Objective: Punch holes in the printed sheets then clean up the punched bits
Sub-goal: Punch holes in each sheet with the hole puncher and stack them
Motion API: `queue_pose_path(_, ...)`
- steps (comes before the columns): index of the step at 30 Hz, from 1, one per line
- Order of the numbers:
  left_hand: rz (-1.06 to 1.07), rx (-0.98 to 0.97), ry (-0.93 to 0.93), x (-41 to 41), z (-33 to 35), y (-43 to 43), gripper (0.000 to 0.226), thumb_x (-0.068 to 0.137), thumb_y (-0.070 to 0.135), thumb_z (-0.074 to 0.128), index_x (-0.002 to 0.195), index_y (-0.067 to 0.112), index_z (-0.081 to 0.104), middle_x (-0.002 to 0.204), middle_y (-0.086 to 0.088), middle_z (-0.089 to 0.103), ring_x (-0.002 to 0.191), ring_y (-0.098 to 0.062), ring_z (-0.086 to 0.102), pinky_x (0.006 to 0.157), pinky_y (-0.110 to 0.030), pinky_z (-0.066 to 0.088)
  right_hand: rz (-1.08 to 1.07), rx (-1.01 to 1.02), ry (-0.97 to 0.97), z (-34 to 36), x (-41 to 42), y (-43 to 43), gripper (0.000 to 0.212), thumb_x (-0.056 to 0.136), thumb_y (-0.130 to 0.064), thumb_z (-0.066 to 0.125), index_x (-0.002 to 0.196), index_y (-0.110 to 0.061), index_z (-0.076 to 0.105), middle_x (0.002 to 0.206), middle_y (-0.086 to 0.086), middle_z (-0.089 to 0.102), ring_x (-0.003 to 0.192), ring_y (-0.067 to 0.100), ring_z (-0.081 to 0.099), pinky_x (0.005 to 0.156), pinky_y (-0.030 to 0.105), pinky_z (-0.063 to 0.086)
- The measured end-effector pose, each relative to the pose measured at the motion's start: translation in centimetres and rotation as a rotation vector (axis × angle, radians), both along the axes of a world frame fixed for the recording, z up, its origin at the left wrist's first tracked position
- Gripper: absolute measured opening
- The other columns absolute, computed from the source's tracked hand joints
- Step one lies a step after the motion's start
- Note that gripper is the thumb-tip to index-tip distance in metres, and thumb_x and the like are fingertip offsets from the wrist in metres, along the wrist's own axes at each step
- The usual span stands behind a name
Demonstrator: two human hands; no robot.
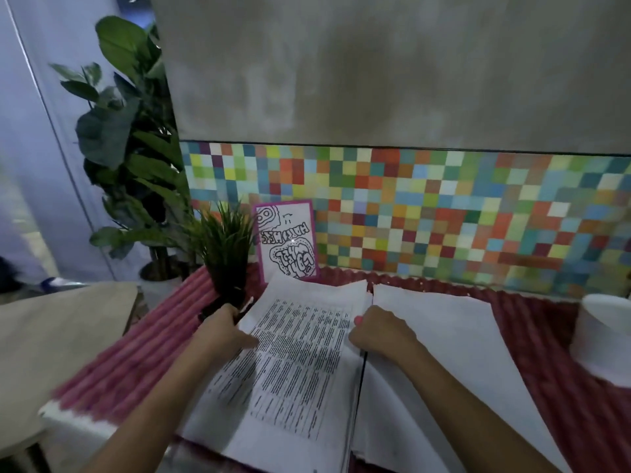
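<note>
Where the printed sheets (300,363) lie stacked on the red ribbed table (532,339), the left hand (228,331) sits at their left edge, thumb on the print, fingers curled round a dark object (210,310) — too blurred to name. At their right edge the right hand (379,332) is bunched; whether it pinches paper I cannot tell. Further right, a white thing (604,336) is cut off.

Grass plant (225,240) beside doodle card (286,242); mosaic tiles (444,213) behind.
</note>
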State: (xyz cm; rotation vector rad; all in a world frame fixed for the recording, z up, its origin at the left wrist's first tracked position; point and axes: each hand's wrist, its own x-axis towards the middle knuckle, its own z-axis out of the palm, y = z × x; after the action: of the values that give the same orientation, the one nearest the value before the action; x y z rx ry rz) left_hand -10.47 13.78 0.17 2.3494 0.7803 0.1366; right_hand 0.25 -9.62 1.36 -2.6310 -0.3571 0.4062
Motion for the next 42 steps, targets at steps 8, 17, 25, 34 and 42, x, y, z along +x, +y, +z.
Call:
queue_pose_path(8, -0.004, 0.333, 0.130, 0.7, -1.1, -0.5, 0.031, 0.072, 0.035, 0.074, 0.069, 0.014, 0.052, 0.085, -0.008, 0.060, 0.075, -0.025, 0.060, 0.057, -0.029, 0.042, 0.012, -0.105, -0.202, -0.4, -1.2, 0.4, 0.027, 0.088, -0.021, 0.055, 0.114, -0.015, 0.054, 0.121, 0.008, 0.049, 0.110, 0.029, 0.055, 0.082, 0.032, 0.043)
queue_pose_path(17, -0.193, 0.248, -0.225, 5.8, 2.6, -11.8, 0.027, 0.091, 0.026, 0.060, 0.111, 0.009, 0.061, 0.112, -0.006, 0.058, 0.102, -0.023, 0.056, 0.089, -0.035, 0.048, -0.095, -0.009, -0.314, 1.8, 4.2, -4.9, 0.013, 0.091, -0.024, 0.054, 0.096, -0.012, 0.054, 0.118, 0.013, 0.053, 0.101, 0.034, 0.060, 0.075, 0.034, 0.044)
queue_pose_path(25, -0.236, 0.247, -0.001, 14.0, -1.2, -19.7, 0.051, 0.093, 0.047, 0.054, 0.127, 0.010, 0.050, 0.132, -0.010, 0.047, 0.121, -0.025, 0.048, 0.099, -0.036, 0.041, 0.016, -0.025, -0.237, -0.8, 13.1, -8.7, 0.016, 0.079, -0.031, 0.054, 0.070, -0.019, 0.052, 0.091, 0.008, 0.062, 0.071, 0.021, 0.060, 0.061, 0.029, 0.047)
queue_pose_path(34, -0.162, 0.120, -0.281, 14.9, -3.0, -19.8, 0.030, 0.088, 0.029, 0.066, 0.115, 0.017, 0.061, 0.118, 0.002, 0.058, 0.109, -0.014, 0.052, 0.090, -0.023, 0.042, 0.004, 0.055, -0.229, -2.5, 14.6, -8.0, 0.029, 0.059, -0.035, 0.060, 0.083, -0.022, 0.050, 0.095, 0.006, 0.059, 0.078, 0.024, 0.061, 0.059, 0.027, 0.046)
queue_pose_path(42, -0.215, 0.033, -0.328, 14.8, -3.1, -19.3, 0.019, 0.086, 0.016, 0.064, 0.088, 0.022, 0.046, 0.094, 0.007, 0.052, 0.091, -0.011, 0.048, 0.064, -0.016, 0.030, -0.052, 0.163, -0.238, -2.8, 14.5, -7.3, 0.020, 0.063, -0.018, 0.066, 0.066, -0.010, 0.047, 0.079, 0.006, 0.057, 0.063, 0.023, 0.055, 0.054, 0.031, 0.046)
